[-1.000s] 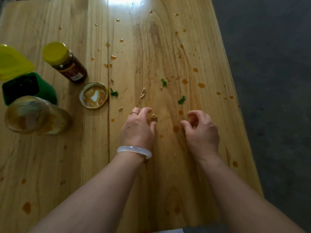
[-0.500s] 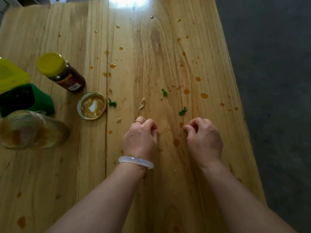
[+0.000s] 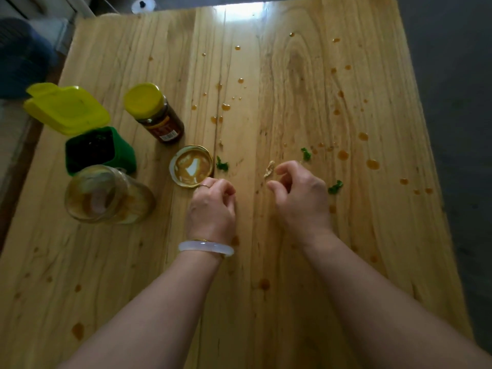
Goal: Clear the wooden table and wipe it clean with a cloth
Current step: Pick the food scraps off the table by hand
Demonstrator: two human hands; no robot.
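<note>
Change: both hands have moved up the frame from a second ago, toward the scraps at centre.
Right hand [image 3: 300,198]: fingers curled, thumb and forefinger apart beside the pale food scrap [image 3: 269,169]; nothing pinched yet.
Left hand [image 3: 211,206]: loosely closed; whether it holds a crumb, I cannot tell.
Wooden table [image 3: 292,302]: sauce drops and green leaf bits [image 3: 221,164] remain.
Left of frame: sauce-smeared lid [image 3: 192,166], yellow-capped bottle [image 3: 154,113], tipped glass jar [image 3: 106,195].
Meaning: clearing seems early; no cloth visible.

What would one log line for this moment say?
stage: picking up scraps | right hand: fingers open at beige scrap | left hand: curled beside jar lid | table: sauce drops, unwiped
</note>
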